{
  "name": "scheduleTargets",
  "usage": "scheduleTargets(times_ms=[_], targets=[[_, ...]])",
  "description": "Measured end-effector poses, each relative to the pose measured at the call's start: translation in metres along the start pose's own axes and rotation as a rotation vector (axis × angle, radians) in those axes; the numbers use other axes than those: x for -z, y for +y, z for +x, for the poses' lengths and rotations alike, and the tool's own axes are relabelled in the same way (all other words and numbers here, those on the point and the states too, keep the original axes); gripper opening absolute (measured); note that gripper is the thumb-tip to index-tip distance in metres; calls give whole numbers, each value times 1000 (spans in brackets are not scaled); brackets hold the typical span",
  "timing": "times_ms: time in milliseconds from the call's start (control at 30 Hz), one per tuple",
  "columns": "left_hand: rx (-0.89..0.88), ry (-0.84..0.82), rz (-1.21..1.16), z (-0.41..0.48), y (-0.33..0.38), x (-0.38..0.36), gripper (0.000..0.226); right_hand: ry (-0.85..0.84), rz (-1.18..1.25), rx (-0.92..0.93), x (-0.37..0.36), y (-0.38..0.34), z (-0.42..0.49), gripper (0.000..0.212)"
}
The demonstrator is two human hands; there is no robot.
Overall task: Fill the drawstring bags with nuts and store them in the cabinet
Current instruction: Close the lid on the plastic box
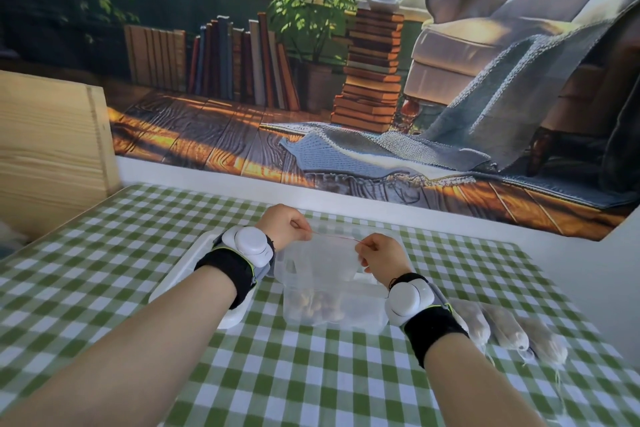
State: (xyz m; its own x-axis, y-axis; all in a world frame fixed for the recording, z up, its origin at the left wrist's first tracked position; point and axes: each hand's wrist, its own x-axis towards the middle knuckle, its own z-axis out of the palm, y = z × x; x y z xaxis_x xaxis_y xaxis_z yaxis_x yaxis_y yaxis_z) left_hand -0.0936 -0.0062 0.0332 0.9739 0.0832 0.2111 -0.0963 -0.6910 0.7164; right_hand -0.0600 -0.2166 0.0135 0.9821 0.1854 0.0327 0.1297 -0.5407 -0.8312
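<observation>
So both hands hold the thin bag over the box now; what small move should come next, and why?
Probably free one hand to scoop nuts into the sheer bag. The left hand and right hand both pinch its rim, it looks empty, and it hangs over the clear container that holds them.

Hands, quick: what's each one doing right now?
Left hand: closed, pinching the thin red drawstring of the sheer white fabric bag.
Right hand: closed, pinching the same drawstring's other end.
</observation>
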Motion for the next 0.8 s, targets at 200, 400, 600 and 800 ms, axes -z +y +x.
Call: scheduleTargets(times_ms=[200, 400, 600, 800], targets=[[8, -56, 60, -1, -1, 8, 11, -30, 11, -14, 2, -4, -4, 15], [82, -137, -34, 3, -4, 25, 4, -160, 230, -71, 6, -15, -6, 16], [116, -72, 4, 7, 1, 10, 5, -206, 119, -191, 3, -26, 11, 7], [-75, 7, 329, 11, 3, -8, 21, -123, 66, -288, -6, -18, 22, 34]])
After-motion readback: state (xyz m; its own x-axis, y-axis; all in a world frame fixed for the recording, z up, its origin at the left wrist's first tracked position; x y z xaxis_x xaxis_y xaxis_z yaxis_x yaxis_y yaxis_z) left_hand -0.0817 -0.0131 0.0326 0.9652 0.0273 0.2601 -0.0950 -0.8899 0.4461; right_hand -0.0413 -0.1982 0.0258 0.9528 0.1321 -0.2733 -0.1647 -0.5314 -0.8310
